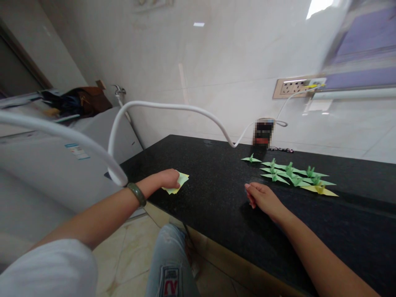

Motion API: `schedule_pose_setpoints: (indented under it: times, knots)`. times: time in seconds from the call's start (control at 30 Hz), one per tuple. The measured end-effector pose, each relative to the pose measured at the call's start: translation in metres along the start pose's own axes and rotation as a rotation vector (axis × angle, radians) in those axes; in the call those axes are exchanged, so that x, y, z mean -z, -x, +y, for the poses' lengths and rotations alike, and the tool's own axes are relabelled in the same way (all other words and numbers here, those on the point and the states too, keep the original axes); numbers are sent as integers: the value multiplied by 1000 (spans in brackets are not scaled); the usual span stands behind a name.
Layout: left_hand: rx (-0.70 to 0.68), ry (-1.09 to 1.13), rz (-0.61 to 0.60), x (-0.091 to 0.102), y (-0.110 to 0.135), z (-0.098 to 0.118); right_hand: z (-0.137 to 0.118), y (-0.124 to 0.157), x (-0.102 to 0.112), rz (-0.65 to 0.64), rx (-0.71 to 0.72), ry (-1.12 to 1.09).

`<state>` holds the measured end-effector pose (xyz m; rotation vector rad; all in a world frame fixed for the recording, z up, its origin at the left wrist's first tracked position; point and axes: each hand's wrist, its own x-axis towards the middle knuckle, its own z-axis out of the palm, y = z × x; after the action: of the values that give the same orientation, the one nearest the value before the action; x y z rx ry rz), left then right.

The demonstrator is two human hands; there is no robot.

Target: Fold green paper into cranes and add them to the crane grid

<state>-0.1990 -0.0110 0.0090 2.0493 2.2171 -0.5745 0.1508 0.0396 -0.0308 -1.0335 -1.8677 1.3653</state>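
My left hand rests on a small stack of pale yellow-green paper squares near the left end of a black stone counter. Its fingers are curled over the papers' edge. My right hand lies on the counter to the right, fingers bent loosely inward with nothing visible in them. Beyond the right hand sit several folded green paper cranes and a yellow one, with one green crane apart at the back.
A white bendable cable arcs over the counter to a dark object by the tiled wall. A wall socket is above. A grey washing machine stands left of the counter.
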Motion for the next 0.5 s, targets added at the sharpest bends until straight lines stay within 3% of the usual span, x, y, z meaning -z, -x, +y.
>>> schedule_pose_setpoints:
  times: [0.3, 0.5]
  knots:
    - [-96, 41, 0, 12, 11, -14, -1, 0, 0, 5, 18, 27]
    - [-45, 152, 114, 3, 11, -27, 2, -1, 0, -1, 29, 56]
